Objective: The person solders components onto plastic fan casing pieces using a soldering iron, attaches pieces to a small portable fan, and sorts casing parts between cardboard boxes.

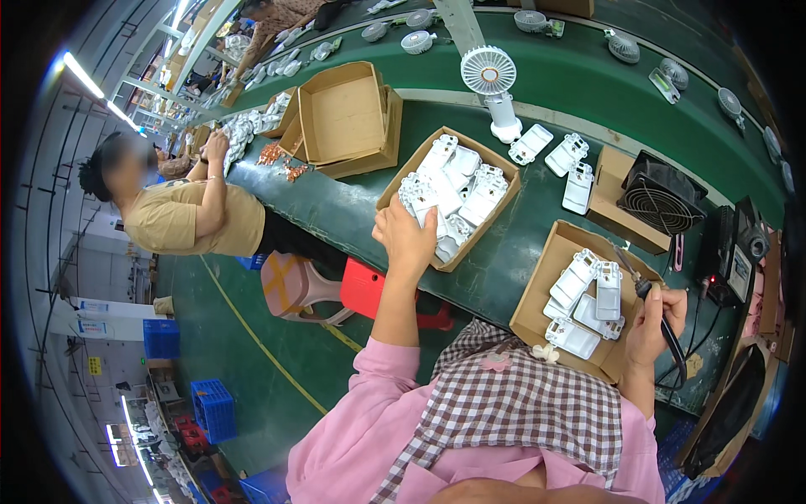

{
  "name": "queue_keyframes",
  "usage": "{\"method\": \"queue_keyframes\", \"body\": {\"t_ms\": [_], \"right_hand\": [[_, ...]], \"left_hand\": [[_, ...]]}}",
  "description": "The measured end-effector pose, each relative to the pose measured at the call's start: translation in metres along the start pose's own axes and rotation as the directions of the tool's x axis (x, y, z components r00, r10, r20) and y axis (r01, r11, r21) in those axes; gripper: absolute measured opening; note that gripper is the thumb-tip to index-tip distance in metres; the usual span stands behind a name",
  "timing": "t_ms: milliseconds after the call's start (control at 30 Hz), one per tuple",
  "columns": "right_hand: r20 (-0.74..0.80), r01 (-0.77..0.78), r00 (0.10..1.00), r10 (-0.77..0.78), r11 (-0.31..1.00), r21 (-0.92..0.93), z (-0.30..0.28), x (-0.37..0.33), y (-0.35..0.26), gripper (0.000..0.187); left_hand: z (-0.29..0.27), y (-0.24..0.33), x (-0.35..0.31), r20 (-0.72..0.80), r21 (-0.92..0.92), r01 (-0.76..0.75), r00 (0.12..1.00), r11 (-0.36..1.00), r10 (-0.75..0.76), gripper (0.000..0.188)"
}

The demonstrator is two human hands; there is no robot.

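1. White plastic parts (449, 195) fill a cardboard box (500, 220) on the green table (353, 214); pile is jumbled, box nearly full.
2. Left hand (405, 238) reaches into near corner of that box, fingers closed on one white part at the edge.
3. Right hand (653, 323) clenched around a dark soldering iron (663, 323), tip up, cord trailing down.
4. Second cardboard box (537, 290) just left of right hand holds a few white parts (583, 298) laid flat, mostly bare bottom.
5. Empty open box (346, 113) farther back, lid tilted.
6. White handheld fan (491, 88) stands upright behind the full box; loose white parts (558, 155) beside it.
7. Black fan unit (662, 197) sits on a small box at right.
8. Another person (189, 210) works at the table, far left.
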State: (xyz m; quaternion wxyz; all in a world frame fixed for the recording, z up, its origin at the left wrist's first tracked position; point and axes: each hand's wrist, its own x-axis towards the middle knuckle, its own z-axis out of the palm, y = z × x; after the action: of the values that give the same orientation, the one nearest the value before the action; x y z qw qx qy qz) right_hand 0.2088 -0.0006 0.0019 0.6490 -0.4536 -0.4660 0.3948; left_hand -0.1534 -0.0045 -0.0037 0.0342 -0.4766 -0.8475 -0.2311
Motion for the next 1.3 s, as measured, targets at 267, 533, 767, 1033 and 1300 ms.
{"method": "queue_keyframes", "body": {"t_ms": [267, 533, 767, 1033, 1300], "right_hand": [[0.002, -0.005, 1.000, 0.005, 1.000, 0.018, 0.000, -0.002, 0.003, 0.018], [-0.018, -0.012, 1.000, 0.013, 0.999, 0.046, -0.001, 0.000, 0.004, 0.018], [-0.025, 0.007, 1.000, -0.007, 1.000, 0.019, 0.002, 0.001, 0.001, 0.016], [-0.001, -0.003, 1.000, 0.003, 1.000, 0.030, 0.002, 0.001, 0.000, 0.017], [-0.021, -0.012, 1.000, 0.013, 0.999, 0.042, -0.002, 0.002, 0.001, 0.017]], "left_hand": [[-0.023, -0.045, 0.046, 0.198, -0.129, 0.051, 0.980, 0.990, -0.024, 0.039], [-0.012, -0.024, 0.045, 0.315, 0.147, -0.010, 0.948, 0.989, -0.038, 0.040], [-0.007, -0.026, 0.031, 0.274, 0.112, -0.101, 0.959, 0.989, 0.067, 0.044], [-0.017, -0.043, 0.038, 0.396, -0.611, 0.149, 0.908, 0.778, 0.138, 0.072], [-0.042, -0.018, 0.069, 0.618, -0.785, 0.607, 0.754, 0.125, 0.220, 0.049]]}}
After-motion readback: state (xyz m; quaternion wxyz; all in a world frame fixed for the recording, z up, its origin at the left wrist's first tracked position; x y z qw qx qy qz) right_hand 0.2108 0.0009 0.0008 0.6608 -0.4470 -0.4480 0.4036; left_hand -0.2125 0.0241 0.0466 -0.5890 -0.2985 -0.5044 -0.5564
